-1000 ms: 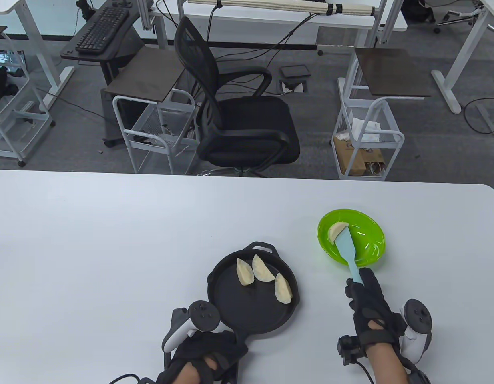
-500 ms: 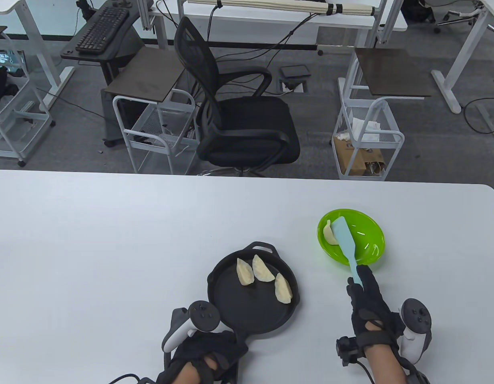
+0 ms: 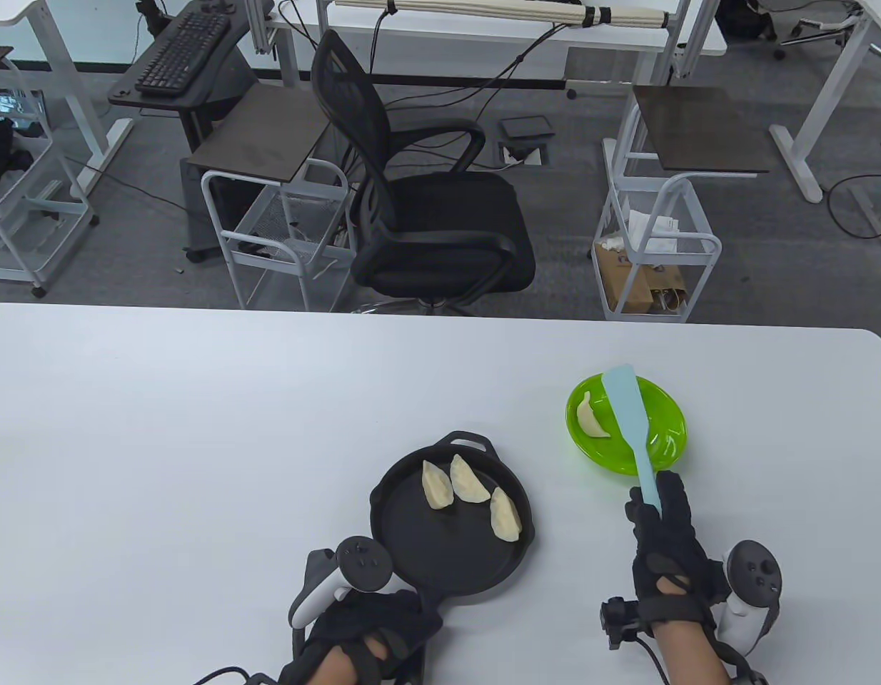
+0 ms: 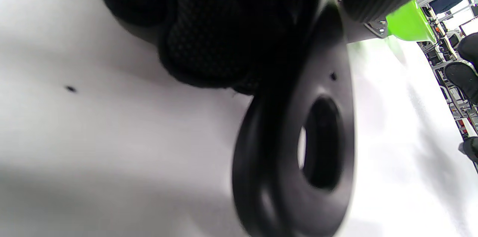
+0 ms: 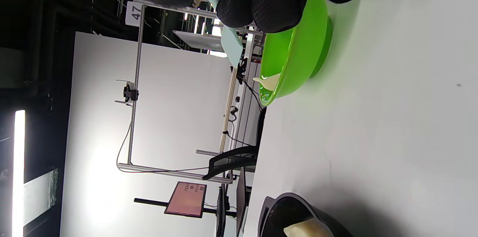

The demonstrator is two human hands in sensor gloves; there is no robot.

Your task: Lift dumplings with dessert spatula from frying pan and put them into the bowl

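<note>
A black frying pan sits on the white table and holds three pale dumplings. My left hand grips the pan's handle at the near edge. The green bowl stands to the pan's right with one dumpling lying in its left side. My right hand grips the handle of a light blue dessert spatula. Its bare blade is lifted above the bowl, pointing away from me. In the right wrist view the bowl and spatula show beside my fingers.
The white table stretches wide to the left and behind the pan. Beyond its far edge stand a black office chair and white wire carts.
The dumpling slid off the spatula into the bowl's left side. My right hand then raised the bare blade up and slightly right. The left hand and pan stayed still.
</note>
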